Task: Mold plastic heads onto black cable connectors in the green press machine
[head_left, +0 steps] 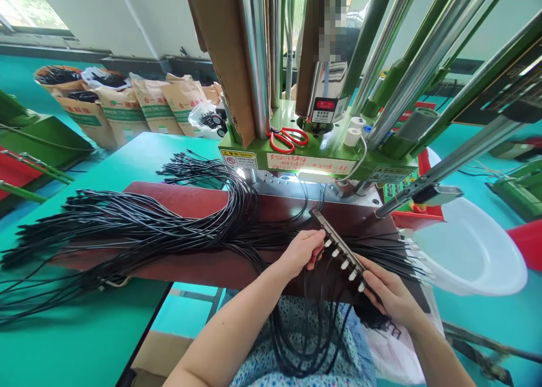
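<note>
My right hand (392,294) grips the lower end of a narrow dark metal bar (334,234), which is held at a slant above the machine's brown worktop. A row of several white connectors (344,262) sticks out along the bar's near side, with black cables (305,353) looping down from them over my lap. At the bar's upper part, my left hand (302,251) is closed, thumb and fingers pinched on a black cable beside the first connector. Its fingertips partly hide the cable end. A thick bundle of black cables (182,229) lies across the worktop to the left.
A green press machine (313,155) with steel columns stands ahead, red-handled scissors (288,139) on its ledge. More cables with white ends (410,257) lie right of the bar. A white basin (474,251) stands at right; paper sacks (148,101) line the back left.
</note>
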A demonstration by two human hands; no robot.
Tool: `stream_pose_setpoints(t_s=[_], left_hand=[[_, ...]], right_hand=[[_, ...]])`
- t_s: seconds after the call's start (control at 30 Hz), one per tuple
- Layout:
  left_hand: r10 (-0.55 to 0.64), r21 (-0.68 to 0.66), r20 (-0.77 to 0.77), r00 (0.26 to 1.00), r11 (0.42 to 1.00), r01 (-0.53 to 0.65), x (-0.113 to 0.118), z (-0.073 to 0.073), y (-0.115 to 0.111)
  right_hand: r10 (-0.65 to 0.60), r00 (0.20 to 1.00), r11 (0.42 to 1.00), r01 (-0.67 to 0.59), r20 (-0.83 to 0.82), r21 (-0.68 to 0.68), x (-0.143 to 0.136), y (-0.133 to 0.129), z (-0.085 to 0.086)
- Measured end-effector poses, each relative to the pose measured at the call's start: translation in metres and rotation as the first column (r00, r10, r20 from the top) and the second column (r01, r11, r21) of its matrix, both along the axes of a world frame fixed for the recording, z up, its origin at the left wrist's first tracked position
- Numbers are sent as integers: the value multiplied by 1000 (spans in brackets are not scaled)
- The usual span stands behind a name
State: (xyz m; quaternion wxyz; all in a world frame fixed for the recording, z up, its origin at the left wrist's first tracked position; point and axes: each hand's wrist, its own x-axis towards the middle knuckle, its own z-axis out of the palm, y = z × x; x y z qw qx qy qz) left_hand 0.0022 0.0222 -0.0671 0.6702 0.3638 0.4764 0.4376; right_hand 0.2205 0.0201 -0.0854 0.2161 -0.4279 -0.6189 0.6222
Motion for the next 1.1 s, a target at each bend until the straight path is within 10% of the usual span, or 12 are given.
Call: stream_pose_setpoints(t_s=[0.2, 0.4, 0.67, 0.9, 1.1], left_hand=[[16, -14, 25, 1000, 1000, -16, -1, -3, -1], [-4, 81, -145, 989, 997, 16, 4, -6, -4], [119, 226, -270, 955, 972, -58, -26, 5, -28], [113, 242, -326, 939, 970, -32, -37, 9, -42], [190, 259, -432, 882, 963, -81, -60, 6, -54]], right_hand=[[123, 983, 980, -142, 134, 139, -9, -4, 15], [-8, 993, 1000, 5, 120, 20, 10, -3, 30], [137, 891, 972, -206, 434, 116, 61, 70, 58], [295, 725, 765, -569, 623, 300, -4, 141, 58], [176, 746, 629, -587, 642, 510, -51, 150, 35]])
